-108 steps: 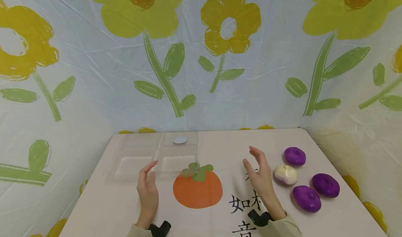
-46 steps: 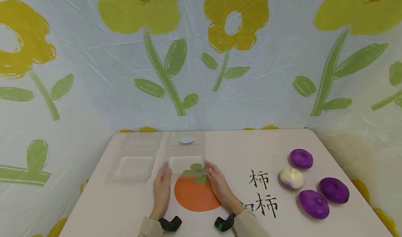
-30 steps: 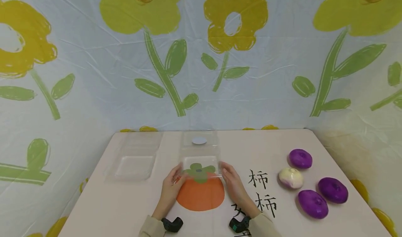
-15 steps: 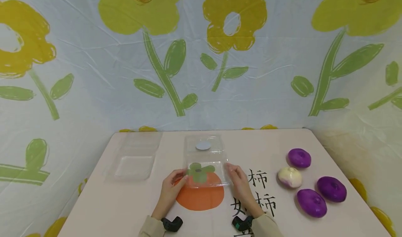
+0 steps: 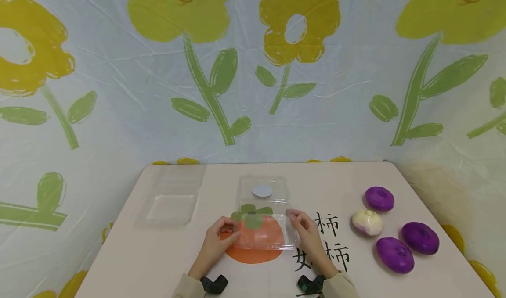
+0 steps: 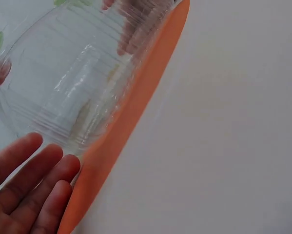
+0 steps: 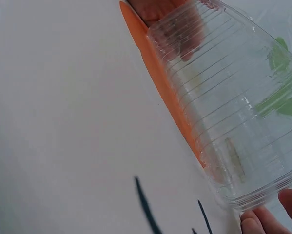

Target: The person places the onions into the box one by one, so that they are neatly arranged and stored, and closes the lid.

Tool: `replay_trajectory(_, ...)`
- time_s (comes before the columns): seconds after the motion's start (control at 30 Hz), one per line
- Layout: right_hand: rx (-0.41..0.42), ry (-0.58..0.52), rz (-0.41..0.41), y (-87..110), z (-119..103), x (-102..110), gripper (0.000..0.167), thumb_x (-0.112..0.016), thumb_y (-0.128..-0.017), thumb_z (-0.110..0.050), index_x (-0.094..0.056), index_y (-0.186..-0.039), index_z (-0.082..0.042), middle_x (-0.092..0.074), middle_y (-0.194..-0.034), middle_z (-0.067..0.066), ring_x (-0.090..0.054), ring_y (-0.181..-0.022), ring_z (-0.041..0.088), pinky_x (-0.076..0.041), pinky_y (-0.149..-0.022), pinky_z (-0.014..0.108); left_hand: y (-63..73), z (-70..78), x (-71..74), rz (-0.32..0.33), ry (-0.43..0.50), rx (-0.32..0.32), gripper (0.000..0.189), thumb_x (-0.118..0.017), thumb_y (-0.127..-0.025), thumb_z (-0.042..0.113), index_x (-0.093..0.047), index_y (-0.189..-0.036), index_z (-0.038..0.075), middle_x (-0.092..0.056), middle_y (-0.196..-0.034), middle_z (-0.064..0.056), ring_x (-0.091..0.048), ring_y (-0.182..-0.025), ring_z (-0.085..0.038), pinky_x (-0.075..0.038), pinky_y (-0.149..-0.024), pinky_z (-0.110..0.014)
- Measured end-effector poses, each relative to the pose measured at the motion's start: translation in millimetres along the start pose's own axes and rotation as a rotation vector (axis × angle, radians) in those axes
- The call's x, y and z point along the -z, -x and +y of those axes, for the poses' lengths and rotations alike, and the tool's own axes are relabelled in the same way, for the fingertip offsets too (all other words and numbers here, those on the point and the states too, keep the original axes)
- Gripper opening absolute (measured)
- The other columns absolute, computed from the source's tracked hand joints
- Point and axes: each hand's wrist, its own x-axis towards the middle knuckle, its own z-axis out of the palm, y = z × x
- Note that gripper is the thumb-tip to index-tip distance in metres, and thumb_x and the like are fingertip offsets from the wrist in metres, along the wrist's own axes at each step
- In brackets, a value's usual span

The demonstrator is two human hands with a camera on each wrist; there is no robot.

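A clear plastic clamshell box (image 5: pixel 276 206) stands opened out over the printed orange fruit, its lid at the back with a white oval sticker (image 5: pixel 262 190). At its left side is my left hand (image 5: pixel 215 238), thumb and fingers at the edge. In the left wrist view the fingers of this hand (image 6: pixel 33 180) lie close along the plastic, and the thumb (image 6: pixel 0 73) meets the rim. My right hand (image 5: pixel 310 236) pinches the right side; the right wrist view shows its thumb (image 7: pixel 289 197) at the rim and the fingertips below. The box looks empty.
Another clear box (image 5: pixel 168 201) stands opened at the left. On the right lie several purple onions (image 5: pixel 395 255) and a whitish bulb with a purple tinge (image 5: pixel 367 222). The light tabletop (image 5: pixel 138 263) bears printed characters; a flowered cloth (image 5: pixel 336 127) hangs behind.
Both hands went from apart to the sides of the right-hand box. It has moved rightward, away from the other box, and nearer to me. The onions stay put.
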Motion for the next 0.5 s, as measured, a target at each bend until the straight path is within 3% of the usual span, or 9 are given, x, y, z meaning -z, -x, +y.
replay_trajectory(0.13, 0.004, -0.001, -0.017, 3.5, 2.4, 2.0, 0.027, -0.056, -0.101, -0.015, -0.053, -0.08, 0.002, -0.063, -0.128, 0.014, -0.052, -0.127, 0.035, -0.046, -0.094, 0.021, 5.1, -0.8, 5.7, -0.06, 0.016, -0.01, 0.029, -0.084, -0.079, 0.01, -0.067, -0.102, 0.013, -0.065, -0.099, 0.001, -0.062, -0.089, -0.013, -0.054, -0.083, -0.028)
replay_trajectory(0.3, -0.002, -0.025, -0.038, 7.8, 0.6, 5.2, 0.025, -0.055, -0.099, -0.007, -0.053, -0.077, 0.003, -0.064, -0.126, 0.017, -0.053, -0.124, 0.036, -0.046, -0.092, 0.022, 10.5, 3.3, 9.2, -0.115, -0.031, -0.041, 0.032, -0.084, -0.076, 0.004, -0.065, -0.101, 0.012, -0.065, -0.099, 0.0, -0.061, -0.091, -0.016, -0.052, -0.084, -0.031)
replay_trajectory(0.5, -0.008, -0.024, -0.026, 9.6, -1.5, 5.9, 0.025, -0.055, -0.099, -0.005, -0.053, -0.074, 0.0, -0.066, -0.122, 0.016, -0.056, -0.119, 0.033, -0.048, -0.09, 0.024, 13.9, 27.6, 12.4, -0.153, -0.011, -0.101, 0.041, -0.084, -0.075, 0.002, -0.058, -0.107, 0.0, -0.063, -0.101, -0.011, -0.061, -0.091, -0.024, -0.052, -0.084, -0.034)
